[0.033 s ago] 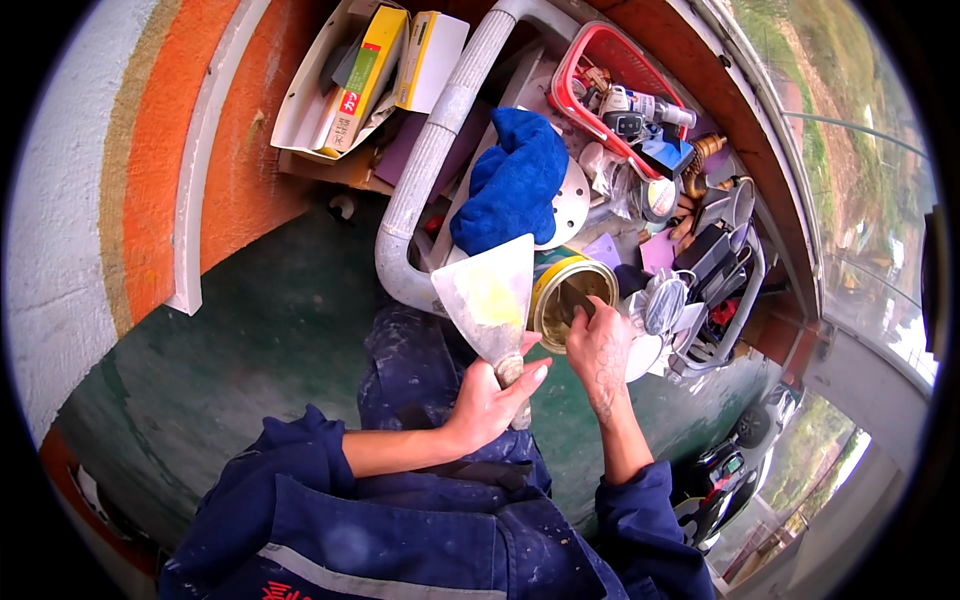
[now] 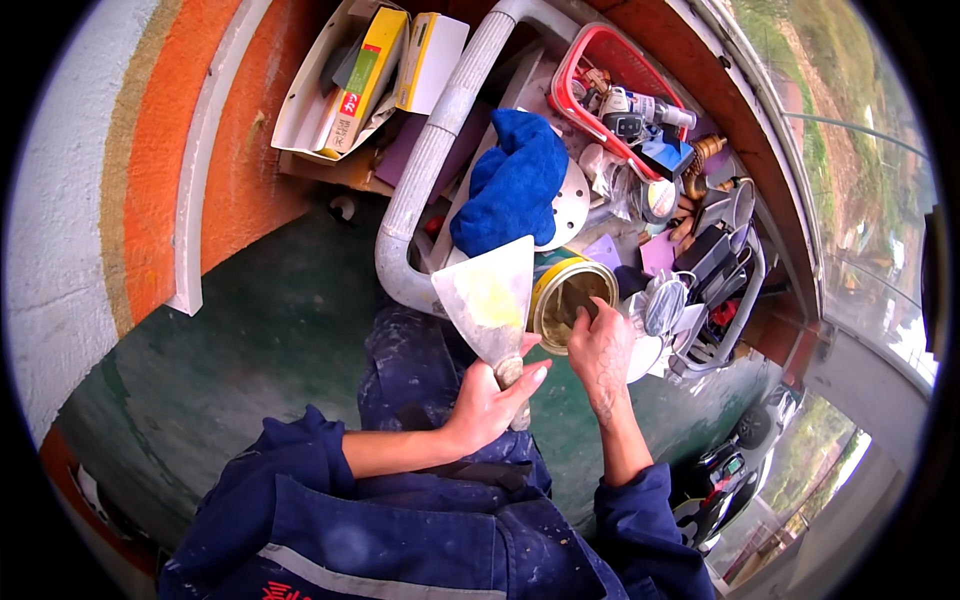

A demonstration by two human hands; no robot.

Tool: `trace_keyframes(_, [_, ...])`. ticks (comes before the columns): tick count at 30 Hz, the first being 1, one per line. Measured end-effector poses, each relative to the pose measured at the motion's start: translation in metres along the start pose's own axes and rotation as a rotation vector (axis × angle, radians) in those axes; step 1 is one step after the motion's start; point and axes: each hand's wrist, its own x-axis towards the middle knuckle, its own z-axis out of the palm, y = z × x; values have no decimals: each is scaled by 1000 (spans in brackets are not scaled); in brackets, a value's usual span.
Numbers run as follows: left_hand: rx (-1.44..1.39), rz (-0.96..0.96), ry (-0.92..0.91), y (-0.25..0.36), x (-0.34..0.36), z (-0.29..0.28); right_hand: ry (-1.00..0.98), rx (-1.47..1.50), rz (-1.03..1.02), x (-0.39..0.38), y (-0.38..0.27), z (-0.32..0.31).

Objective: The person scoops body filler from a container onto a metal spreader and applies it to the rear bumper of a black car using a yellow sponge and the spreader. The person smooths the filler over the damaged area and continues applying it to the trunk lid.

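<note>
My scraper (image 2: 492,295): greyish white, smeared yellow
Can (image 2: 541,297): yellow rim, green side
My sleeves (image 2: 636,508): navy blue
Cloth (image 2: 510,185): bright blue
Basket (image 2: 628,62): red
Floor (image 2: 250,300): mottled dark green
Wall (image 2: 152,165): orange, tan, white bands

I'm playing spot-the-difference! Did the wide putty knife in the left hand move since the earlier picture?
No, not that I can see: the wide putty knife still overlaps the lower bend of the grey pipe.

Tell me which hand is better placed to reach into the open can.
Likely the right hand: it is at the mouth of the open can, while the left hand holds a broad spatula by its handle.
</note>
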Motion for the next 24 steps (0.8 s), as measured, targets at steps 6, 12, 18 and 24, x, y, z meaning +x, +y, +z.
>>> trace_keyframes(6, [-7, 7, -16, -3, -1, 1, 13, -129, -150, 4, -5, -4])
trace_keyframes(12, [-16, -46, -14, -2, -4, 2, -42, -18, 83, 4, -5, 1])
trace_keyframes(18, [-1, -38, -36, -7, -5, -2, 0, 220, 254, 2, 3, 12])
trace_keyframes(24, [-2, -51, 1, 5, -7, -5, 132, 668, 316, -16, 16, 11])
